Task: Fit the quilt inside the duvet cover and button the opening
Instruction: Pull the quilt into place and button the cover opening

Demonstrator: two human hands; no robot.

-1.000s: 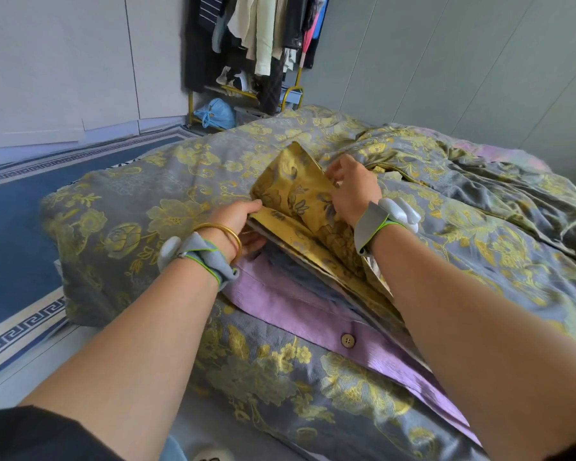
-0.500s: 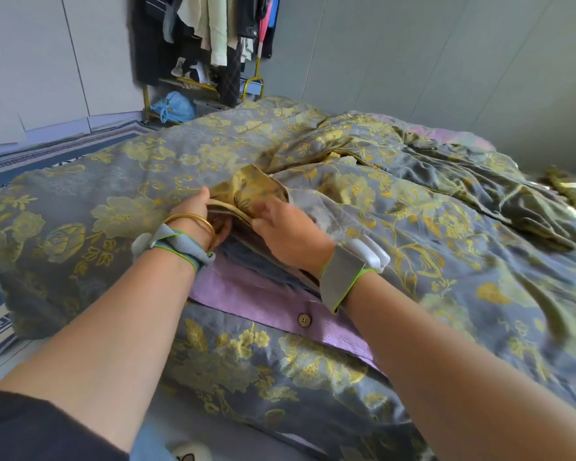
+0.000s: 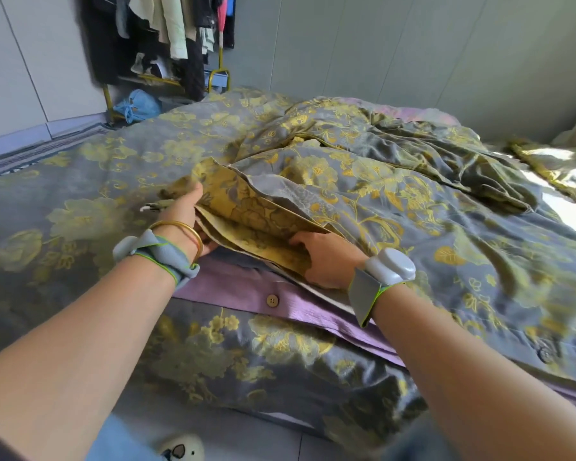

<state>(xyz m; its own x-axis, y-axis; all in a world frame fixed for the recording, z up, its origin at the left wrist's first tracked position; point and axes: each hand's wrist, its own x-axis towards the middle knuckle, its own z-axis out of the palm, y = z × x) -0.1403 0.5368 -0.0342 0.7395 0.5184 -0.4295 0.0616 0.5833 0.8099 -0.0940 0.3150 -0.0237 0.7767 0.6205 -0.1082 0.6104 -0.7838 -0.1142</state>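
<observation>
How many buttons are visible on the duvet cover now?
1 for certain: the button on the purple band at the opening. A round shape beside the right forearm may be another; folds could hide more.

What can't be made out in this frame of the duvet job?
All in the head view:
1. Right hand: fingers hidden under the yellow flap that the left hand grips; grip unclear.
2. Quilt: covered by the cover; how far in, unknown.
3. Buttonholes for the button: hidden under the flap.
4. Rack: clothes blurred.
5. Slipper: cut by bottom edge.
</observation>
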